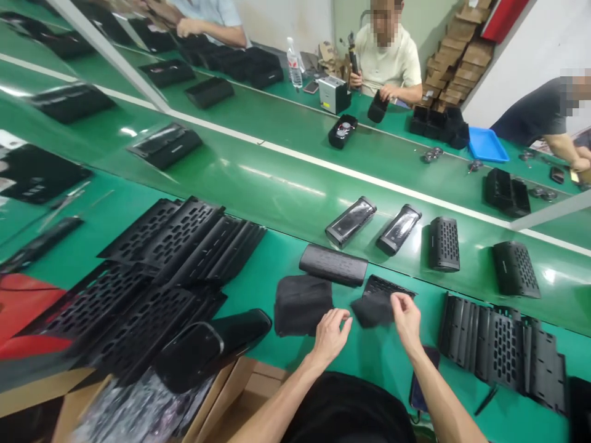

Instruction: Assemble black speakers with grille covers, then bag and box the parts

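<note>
right hand [407,317] pinches thin black fabric sheet [373,311] | left hand [330,335] loosely curled, free, beside black fabric pile [301,304] | perforated black panel [388,286] partly behind sheet

A thin black cloth piece [372,311] partly hides a perforated black panel [384,285].

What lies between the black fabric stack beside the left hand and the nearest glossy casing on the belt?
A rounded black cover lies between the stack and casing, in the head view.
</note>
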{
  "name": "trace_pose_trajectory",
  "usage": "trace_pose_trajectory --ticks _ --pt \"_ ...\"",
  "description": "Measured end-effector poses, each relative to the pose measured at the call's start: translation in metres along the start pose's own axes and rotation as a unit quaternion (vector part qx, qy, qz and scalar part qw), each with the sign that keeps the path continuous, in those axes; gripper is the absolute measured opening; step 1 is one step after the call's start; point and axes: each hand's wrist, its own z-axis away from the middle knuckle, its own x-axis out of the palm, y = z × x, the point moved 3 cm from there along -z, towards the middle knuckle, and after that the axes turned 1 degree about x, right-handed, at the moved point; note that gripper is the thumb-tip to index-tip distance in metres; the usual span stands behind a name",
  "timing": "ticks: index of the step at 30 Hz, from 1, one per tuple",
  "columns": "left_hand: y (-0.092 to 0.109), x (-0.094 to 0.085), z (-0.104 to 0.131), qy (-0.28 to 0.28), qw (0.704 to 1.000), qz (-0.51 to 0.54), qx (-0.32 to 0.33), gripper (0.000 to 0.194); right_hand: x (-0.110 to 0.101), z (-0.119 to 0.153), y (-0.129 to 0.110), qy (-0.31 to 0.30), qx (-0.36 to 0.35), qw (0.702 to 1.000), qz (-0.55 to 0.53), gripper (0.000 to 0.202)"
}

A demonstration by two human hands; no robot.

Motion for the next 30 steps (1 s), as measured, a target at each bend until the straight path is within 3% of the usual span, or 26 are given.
trace_pose_trajectory --ticks 3,7,11,19,23,26,28,30 --pt "-0.004 0.000 -0.005 -0.009 0.999 0.028 -0.018 0.018 -0.031 -0.015 0.027 0.075 0.042 0.996 0.016 0.050" --pt "0.000 0.003 -0.010 -0.023 0.998 0.056 -0.029 0.018 -0.043 -0.029 0.047 0.105 0.061 0.989 0.080 0.067" --pt "0.004 0.002 -0.011 -0.035 0.995 0.081 -0.043 0.019 -0.045 -0.041 0.045 0.113 0.008 0.984 0.136 0.054" --pt "0.009 -0.004 -0.009 -0.031 0.985 0.150 -0.074 0.020 -0.059 -0.034 0.033 0.112 -0.046 0.989 0.082 0.039" --pt "0.016 -0.006 -0.011 -0.030 0.981 0.175 -0.084 0.023 -0.063 -0.030 0.025 0.065 -0.047 0.996 0.025 0.036" --pt "0.021 -0.014 -0.014 -0.001 0.964 0.230 -0.131 0.032 -0.068 -0.025 0.015 0.013 -0.040 0.999 -0.018 0.038" --pt "0.023 -0.020 -0.017 -0.003 0.931 0.317 -0.180 0.043 -0.069 -0.018 0.009 -0.043 -0.013 0.997 -0.064 0.042" --pt "0.028 -0.023 -0.019 -0.060 0.884 0.415 -0.207 0.059 -0.065 -0.008 0.005 -0.123 0.048 0.981 -0.139 0.045"
